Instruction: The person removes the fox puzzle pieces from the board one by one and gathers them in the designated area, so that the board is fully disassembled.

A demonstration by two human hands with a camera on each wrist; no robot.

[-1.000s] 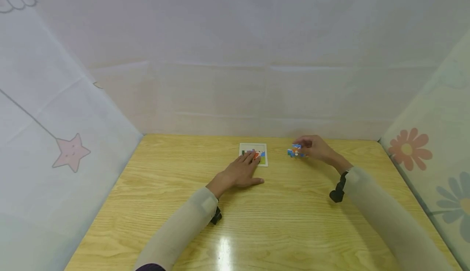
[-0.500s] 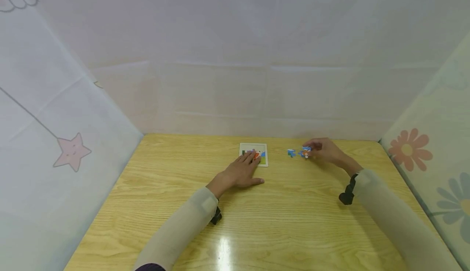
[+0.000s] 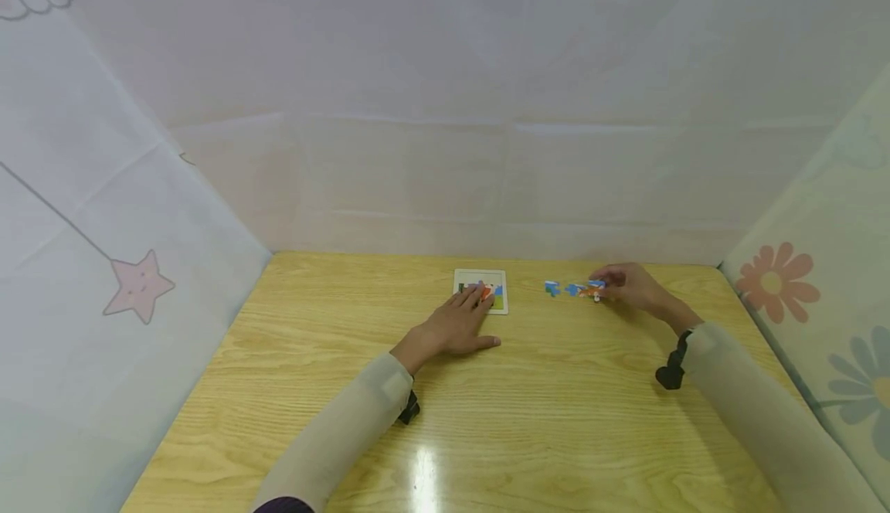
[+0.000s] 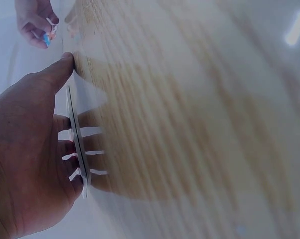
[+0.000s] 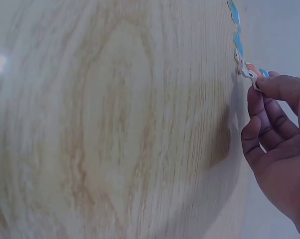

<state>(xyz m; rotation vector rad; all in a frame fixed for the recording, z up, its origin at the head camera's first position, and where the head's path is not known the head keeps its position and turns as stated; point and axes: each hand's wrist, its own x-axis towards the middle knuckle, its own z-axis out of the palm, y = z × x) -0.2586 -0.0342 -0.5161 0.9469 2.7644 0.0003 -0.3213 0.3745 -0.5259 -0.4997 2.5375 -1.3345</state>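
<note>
My left hand (image 3: 455, 329) lies with straight fingers over the lower part of a small square puzzle board (image 3: 480, 275), which has a pale frame and a colourful picture partly hidden by the fingers. To its right, my right hand (image 3: 637, 289) pinches a jigsaw piece (image 3: 593, 290) in orange, blue and white between thumb and fingers. In the right wrist view this piece (image 5: 250, 73) is tilted up from the table at the thumb tip. Beside it lie a blue piece (image 3: 573, 290) and, further left, a blue and green piece (image 3: 552, 289).
The wooden table (image 3: 528, 405) ends at a pale cloth wall (image 3: 417, 188) just behind the board and pieces. Printed cloth sides, with a pink star (image 3: 140, 287) and flowers (image 3: 778, 283), stand at left and right. Each wrist wears a black strap device (image 3: 671, 374).
My right hand has moved to the right with the pinched piece, away from the blue and green piece; the blue piece now shows between them. My left hand stays on the board.
</note>
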